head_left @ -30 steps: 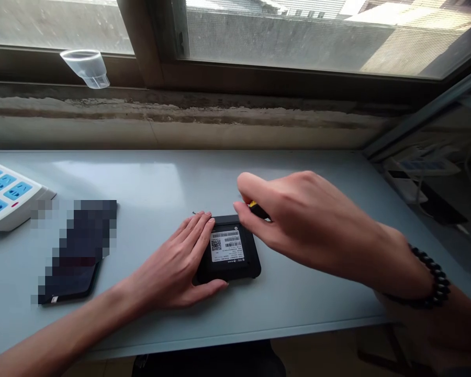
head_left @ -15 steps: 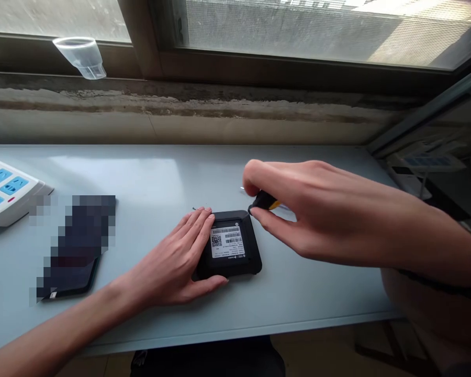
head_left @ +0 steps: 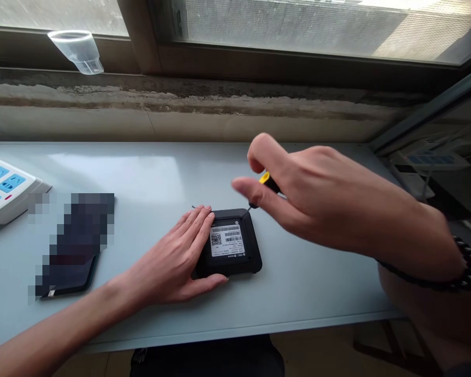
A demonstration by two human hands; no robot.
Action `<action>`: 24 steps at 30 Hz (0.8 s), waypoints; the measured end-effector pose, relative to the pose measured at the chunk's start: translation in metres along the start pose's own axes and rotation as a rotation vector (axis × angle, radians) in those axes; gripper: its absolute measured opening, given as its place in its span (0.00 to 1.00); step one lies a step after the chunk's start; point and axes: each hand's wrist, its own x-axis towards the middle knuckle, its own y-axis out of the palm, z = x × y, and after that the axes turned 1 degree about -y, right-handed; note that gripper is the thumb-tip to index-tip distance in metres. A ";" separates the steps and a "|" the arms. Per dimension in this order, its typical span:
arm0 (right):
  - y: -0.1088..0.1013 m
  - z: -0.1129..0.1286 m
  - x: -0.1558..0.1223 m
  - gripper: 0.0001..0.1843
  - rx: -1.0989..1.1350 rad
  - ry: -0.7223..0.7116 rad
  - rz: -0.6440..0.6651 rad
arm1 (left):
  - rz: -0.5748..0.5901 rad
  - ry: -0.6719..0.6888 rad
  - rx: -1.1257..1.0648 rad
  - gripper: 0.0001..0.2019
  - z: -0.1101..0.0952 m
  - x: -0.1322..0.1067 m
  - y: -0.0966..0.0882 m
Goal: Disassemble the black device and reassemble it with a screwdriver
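Observation:
A flat black device box (head_left: 255, 251) lies on the table with its label side up; the white label (head_left: 227, 242) carries a QR code and barcodes. My left hand (head_left: 184, 248) spans its left part, fingers at the far side and thumb along the near edge, holding it down. Above the far right corner, my right hand (head_left: 298, 193) is curled round a screwdriver (head_left: 265, 179) with a black and yellow handle. Its thin metal shaft slants down to that corner of the box. Most of the handle is hidden by the hand.
To the left lie a dark phone (head_left: 76, 246), partly pixelated, and a white power strip (head_left: 11, 193) with blue sockets. A clear plastic cup-like piece (head_left: 80, 52) is at the window frame. A glossy panel (head_left: 435, 141) bounds the right side; the table's edge (head_left: 317, 324) runs along the front.
My right hand has risen slightly and its index finger and thumb have spread apart, showing more of the screwdriver's shaft. My left hand and the box stay in place.

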 end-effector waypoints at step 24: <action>-0.002 -0.007 -0.001 0.04 0.064 -0.105 0.022 | 0.034 -0.014 -0.002 0.49 -0.002 0.000 -0.002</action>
